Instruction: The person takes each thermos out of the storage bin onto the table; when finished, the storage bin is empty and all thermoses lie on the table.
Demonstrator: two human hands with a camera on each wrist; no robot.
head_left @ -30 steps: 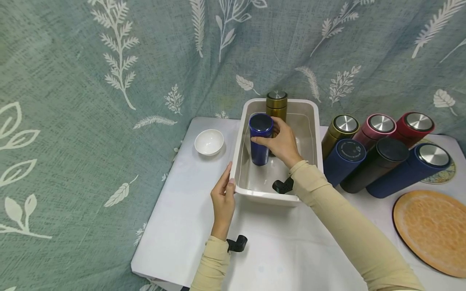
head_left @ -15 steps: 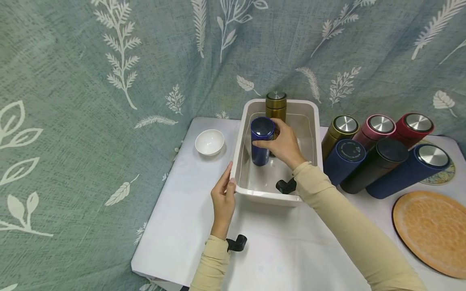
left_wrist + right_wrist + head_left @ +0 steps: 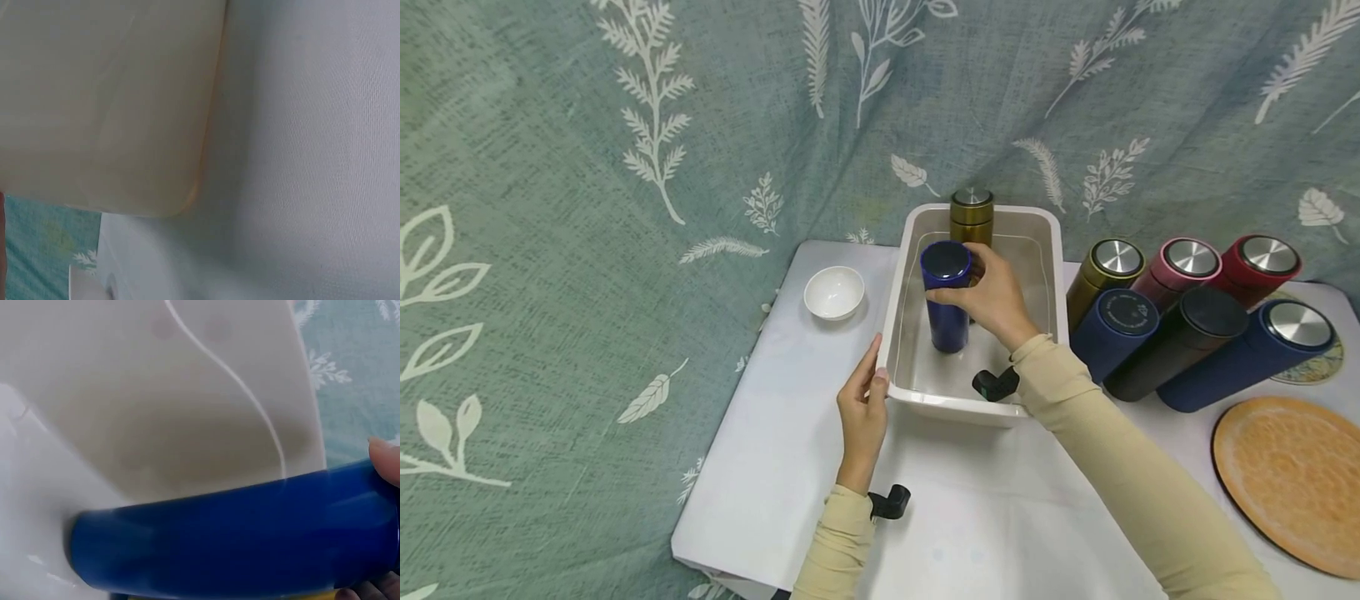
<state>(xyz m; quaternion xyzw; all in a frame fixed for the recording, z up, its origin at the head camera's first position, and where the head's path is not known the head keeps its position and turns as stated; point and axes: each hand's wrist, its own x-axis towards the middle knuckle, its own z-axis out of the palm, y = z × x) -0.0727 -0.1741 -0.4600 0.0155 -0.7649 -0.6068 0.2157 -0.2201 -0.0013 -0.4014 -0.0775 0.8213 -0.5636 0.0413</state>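
In the head view my right hand (image 3: 994,300) holds a shiny blue thermos bottle (image 3: 947,329) by its upper part, thumb on the near side. The bottle is upright inside a white plastic bin (image 3: 895,333). In the right wrist view the blue bottle (image 3: 231,537) spans the bin, its base close to the bin floor; contact is hard to tell. Behind it stands a gold thermos bottle (image 3: 972,218), partly hidden. My left hand (image 3: 861,417) holds the bin's near left corner, thumb at the rim. In the left wrist view the bin's outer wall (image 3: 106,112) fills the upper left.
Right of the bin stand several thermos bottles, among them a pink one (image 3: 1183,262), a red one (image 3: 1262,265) and a black one (image 3: 1206,325). A white bowl (image 3: 835,293) sits left of the bin. A round orange-brown board (image 3: 1292,483) lies at the right.
The blue bottle and my right hand have shifted slightly right and toward the near side within the bin. My left hand stays at the bin's corner.
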